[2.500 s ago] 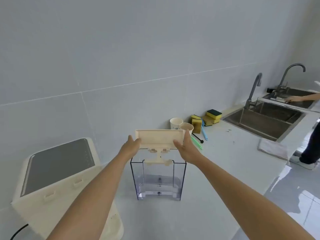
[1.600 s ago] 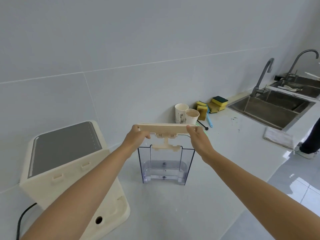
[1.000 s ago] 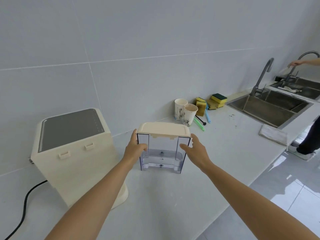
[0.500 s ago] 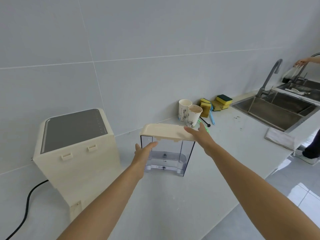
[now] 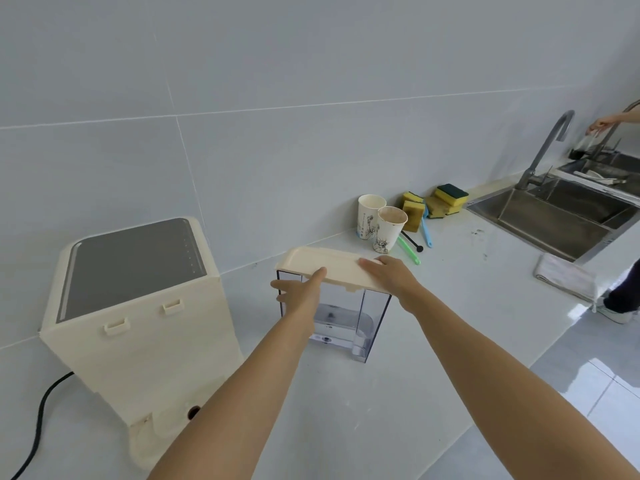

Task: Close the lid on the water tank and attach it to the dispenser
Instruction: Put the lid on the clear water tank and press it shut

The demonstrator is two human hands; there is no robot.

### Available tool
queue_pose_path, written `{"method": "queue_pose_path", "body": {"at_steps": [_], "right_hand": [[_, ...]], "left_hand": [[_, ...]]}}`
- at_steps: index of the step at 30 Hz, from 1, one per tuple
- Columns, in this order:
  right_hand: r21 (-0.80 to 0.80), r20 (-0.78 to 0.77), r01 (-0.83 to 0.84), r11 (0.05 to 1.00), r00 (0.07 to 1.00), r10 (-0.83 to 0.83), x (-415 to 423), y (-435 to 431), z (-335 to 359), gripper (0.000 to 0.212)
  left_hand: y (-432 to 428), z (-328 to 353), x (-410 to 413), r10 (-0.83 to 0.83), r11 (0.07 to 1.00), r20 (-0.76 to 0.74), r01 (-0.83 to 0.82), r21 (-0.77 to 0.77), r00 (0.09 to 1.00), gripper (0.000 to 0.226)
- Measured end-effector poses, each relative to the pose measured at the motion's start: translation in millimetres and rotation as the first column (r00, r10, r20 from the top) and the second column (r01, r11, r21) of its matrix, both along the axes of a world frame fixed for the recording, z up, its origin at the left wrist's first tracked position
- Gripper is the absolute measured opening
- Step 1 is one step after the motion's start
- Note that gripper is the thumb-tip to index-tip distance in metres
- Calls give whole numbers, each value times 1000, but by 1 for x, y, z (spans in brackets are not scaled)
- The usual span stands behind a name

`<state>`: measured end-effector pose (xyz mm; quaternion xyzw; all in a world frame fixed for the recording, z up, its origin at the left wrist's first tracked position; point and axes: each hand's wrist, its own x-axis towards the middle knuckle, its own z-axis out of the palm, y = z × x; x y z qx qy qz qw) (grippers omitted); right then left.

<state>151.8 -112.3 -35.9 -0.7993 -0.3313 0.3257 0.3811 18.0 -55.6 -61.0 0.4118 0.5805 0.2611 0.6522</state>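
Observation:
A clear water tank (image 5: 370,313) stands upright on the white counter, with its cream lid (image 5: 311,263) lying flat on top. My right hand (image 5: 389,275) rests palm-down on the lid's right end. My left hand (image 5: 299,292) holds the tank's near left side, fingers up against the lid's front edge. The cream dispenser (image 5: 138,306) with a grey top panel stands to the left of the tank, apart from it, its back with two small clips turned toward me.
Two paper cups (image 5: 381,225), sponges (image 5: 433,206) and slim brushes (image 5: 424,230) lie behind the tank by the wall. A steel sink (image 5: 554,216) with faucet sits at the right, a folded cloth (image 5: 568,277) at the counter edge. Another person stands at the far right. A black cord (image 5: 38,417) trails left.
The lid came down from above the tank and now sits flat on it. My right hand moved onto the lid's top; my left hand slid along the tank's front.

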Motion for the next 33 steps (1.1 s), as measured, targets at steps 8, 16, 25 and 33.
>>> {"method": "queue_pose_path", "body": {"at_steps": [8,16,25,33], "right_hand": [[-47,-30,-38,998,999,37,-16,-30,-1,38],[-233,227,-92,968,963,146,-48,-39,-1,46],[-267,192,-130,955,964,185,-58,-52,-2,52],[-88,320,-81,993,942,105,-12,-20,23,52]], "left_hand": [[18,-4,-3,-146,984,37,142,107,989,88],[30,14,-2,-428,877,-85,436,200,900,40],[19,27,-1,-484,711,-396,614,342,781,47],[-41,33,-25,-118,454,-757,713,534,642,52]]}}
